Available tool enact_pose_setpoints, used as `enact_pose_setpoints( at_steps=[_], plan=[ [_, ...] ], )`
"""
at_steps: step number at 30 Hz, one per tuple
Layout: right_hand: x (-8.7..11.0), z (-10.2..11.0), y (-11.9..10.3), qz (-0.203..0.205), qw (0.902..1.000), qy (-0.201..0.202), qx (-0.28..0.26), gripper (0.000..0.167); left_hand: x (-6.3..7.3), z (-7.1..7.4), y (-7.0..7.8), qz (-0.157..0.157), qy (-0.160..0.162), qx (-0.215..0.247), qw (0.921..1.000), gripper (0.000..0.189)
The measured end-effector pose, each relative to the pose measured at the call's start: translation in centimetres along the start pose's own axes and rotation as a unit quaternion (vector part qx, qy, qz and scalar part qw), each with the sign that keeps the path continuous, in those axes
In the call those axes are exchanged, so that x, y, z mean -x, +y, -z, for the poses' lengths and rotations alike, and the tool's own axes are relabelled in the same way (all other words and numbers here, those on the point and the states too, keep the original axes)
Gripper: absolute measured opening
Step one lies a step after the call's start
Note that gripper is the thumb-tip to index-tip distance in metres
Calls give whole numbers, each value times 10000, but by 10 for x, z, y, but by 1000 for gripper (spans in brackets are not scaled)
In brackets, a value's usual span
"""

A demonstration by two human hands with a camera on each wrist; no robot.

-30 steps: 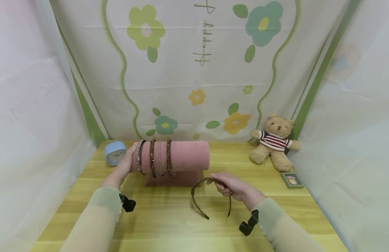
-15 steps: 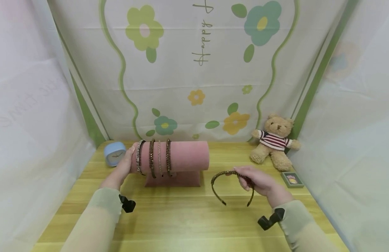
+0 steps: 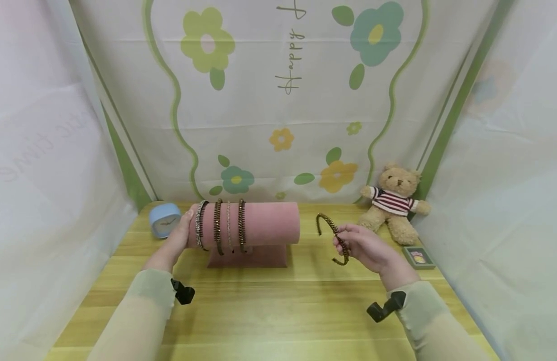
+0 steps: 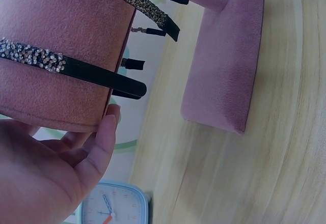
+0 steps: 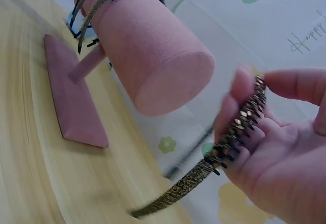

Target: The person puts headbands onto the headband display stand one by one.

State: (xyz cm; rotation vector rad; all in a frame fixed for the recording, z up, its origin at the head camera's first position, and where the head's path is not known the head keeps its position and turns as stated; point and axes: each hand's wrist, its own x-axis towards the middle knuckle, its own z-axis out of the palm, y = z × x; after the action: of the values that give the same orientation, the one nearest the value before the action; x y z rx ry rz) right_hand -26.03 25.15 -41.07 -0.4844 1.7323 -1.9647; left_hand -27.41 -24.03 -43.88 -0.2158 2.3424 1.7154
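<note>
A pink velvet headband stand lies across the table, its roll held up on a flat base. Several beaded headbands sit around its left half. At the roll's left end my left hand grips the edge, fingers bent under the rim in the left wrist view. My right hand pinches a dark headband with bronze beads between thumb and fingers. That headband is in the air, turned edgeways, a short way right of the roll's bare end. Its small teeth show in the right wrist view.
A blue clock stands just left of my left hand. Behind my right hand sits a teddy bear in a striped shirt, with a small green framed box in front of it. Cloth walls enclose the wooden table.
My right hand has carried the headband rightward, then raised and turned it from ends-down to edgeways. The left hand and the stand have stayed in place.
</note>
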Motion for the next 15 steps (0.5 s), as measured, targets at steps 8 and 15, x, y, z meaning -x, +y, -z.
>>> enact_pose_setpoints(
  at_steps=[8,15],
  plan=[
    [-13,-11,-2,116,9966,632,-511,18,-2,0,0,-80,30,14,10000,100],
    [-23,-23,-9,223,9960,657,-556,55,-2,1,-1,-102,14,-9,9999,101]
  ],
)
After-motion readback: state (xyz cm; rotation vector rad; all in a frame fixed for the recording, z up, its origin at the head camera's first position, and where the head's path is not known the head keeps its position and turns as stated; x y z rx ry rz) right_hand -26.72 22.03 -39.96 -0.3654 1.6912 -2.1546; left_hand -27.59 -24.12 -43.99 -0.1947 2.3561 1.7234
